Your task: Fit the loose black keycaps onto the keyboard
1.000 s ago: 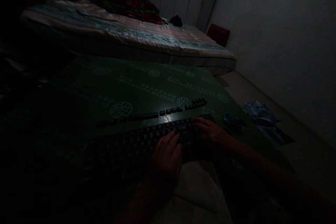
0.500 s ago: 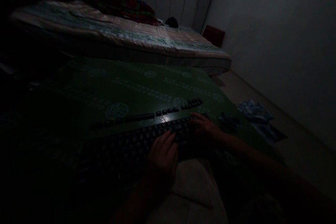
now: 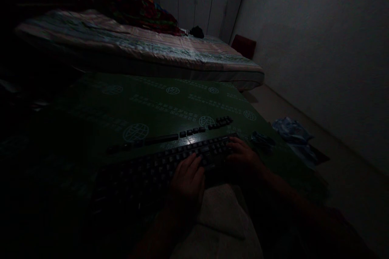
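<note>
The room is very dark. A black keyboard lies on a green printed mat in front of me. My left hand rests on the keyboard's near edge, fingers laid together over the keys. My right hand sits at the keyboard's right end, fingers curled down onto the keys; whether they pinch anything is hidden in the dark. A row of loose black keycaps lies on the mat just behind the keyboard.
A small dark object lies on the mat right of the keyboard. A pale cloth lies under my wrists. A mattress with bright bedding runs behind. Crumpled blue cloth lies on the floor at right, near the wall.
The view has shifted slightly. My right hand slid a little along the keyboard's right end. My left hand stays where it was.
</note>
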Action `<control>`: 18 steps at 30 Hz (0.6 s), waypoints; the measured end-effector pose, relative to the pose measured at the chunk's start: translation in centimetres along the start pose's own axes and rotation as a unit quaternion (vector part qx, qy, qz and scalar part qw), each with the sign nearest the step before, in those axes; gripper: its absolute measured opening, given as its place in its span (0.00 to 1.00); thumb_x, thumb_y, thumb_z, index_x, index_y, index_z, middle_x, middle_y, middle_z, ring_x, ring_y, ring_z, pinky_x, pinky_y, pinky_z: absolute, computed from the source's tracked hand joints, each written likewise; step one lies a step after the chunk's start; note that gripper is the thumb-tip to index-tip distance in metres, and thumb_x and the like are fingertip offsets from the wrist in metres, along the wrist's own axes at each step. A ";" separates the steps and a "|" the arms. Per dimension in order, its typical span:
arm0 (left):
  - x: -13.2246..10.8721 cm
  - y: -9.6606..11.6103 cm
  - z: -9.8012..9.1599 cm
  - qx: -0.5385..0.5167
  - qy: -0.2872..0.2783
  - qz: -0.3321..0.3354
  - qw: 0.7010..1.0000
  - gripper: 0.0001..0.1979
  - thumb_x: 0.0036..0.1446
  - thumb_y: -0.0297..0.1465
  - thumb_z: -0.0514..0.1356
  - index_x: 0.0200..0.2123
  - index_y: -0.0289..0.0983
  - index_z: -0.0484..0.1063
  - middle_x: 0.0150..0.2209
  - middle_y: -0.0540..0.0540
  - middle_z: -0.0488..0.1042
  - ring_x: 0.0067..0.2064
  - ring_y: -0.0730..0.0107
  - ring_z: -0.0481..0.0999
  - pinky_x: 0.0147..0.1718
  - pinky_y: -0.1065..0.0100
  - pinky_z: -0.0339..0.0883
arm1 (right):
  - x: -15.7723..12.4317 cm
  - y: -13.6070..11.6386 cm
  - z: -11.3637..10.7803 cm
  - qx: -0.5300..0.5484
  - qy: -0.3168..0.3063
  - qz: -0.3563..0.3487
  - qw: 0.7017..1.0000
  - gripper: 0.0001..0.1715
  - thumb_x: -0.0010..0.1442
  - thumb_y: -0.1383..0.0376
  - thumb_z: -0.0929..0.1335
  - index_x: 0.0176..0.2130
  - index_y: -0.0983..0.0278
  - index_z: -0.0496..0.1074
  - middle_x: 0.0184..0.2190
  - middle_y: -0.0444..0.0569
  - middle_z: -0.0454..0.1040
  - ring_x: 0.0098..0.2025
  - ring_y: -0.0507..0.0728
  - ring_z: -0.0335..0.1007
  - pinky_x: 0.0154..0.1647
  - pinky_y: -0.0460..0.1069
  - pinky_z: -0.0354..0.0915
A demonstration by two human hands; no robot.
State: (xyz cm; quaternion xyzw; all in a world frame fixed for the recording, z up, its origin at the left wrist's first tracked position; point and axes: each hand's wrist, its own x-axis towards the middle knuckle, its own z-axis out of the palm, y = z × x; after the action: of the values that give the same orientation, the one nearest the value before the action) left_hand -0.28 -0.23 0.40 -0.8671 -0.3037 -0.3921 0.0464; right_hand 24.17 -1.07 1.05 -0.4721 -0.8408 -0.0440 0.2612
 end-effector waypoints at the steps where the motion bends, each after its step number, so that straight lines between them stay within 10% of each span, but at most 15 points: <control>1: 0.0 0.0 0.0 -0.001 0.001 0.001 1.000 0.07 0.57 0.22 0.53 0.36 0.30 0.70 0.44 0.35 0.74 0.52 0.52 0.69 0.46 0.53 0.70 | -0.4 -0.6 0.1 -0.017 0.014 0.012 1.000 0.05 0.56 0.69 0.67 0.31 0.64 0.75 0.46 0.57 0.71 0.59 0.64 0.56 0.51 0.59 0.65; 18: -0.3 -0.6 0.6 0.015 0.019 0.022 0.999 0.06 0.56 0.22 0.54 0.34 0.30 0.71 0.43 0.36 0.75 0.50 0.53 0.70 0.45 0.54 0.71 | -5.8 -4.6 -0.7 -0.140 0.134 0.035 0.981 0.09 0.59 0.67 0.64 0.41 0.63 0.70 0.42 0.57 0.74 0.52 0.62 0.67 0.43 0.56 0.72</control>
State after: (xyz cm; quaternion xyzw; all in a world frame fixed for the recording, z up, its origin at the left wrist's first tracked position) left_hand -0.40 0.31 -0.31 -0.8652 -0.2889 -0.4032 0.0738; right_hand 23.13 -8.30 -0.30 -0.5226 -0.7671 -0.2145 0.3040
